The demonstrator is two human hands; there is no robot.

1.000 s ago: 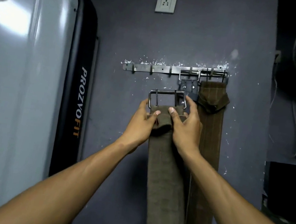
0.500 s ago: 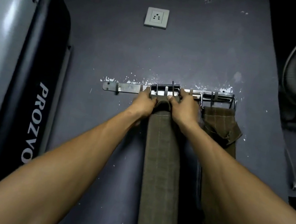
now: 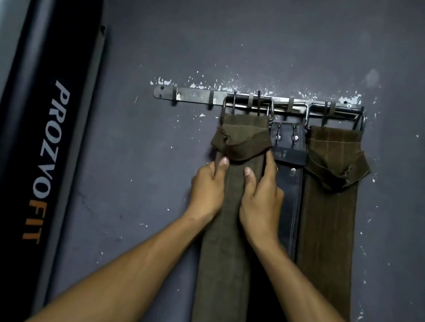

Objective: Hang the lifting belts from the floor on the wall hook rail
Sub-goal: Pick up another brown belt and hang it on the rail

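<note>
Left of the fingers: grey machine housing, marked PROZVOFIT, not involved. Above the fingers: wall hook rail, with the buckle of the olive belt now seated over its hooks; half a second earlier held up at rail level by both hands, a second earlier well below it. Left hand now lowered onto the strap's left edge, thumb across the face, fingers curled behind the edge. Right hand likewise on the right edge, gripping. Just right of the fingers: black belt, hung; beyond it, brown belt, hung. Judged: hanging of this belt complete, strap being straightened; release next. Floor out of view, remaining belts unknown.
</note>
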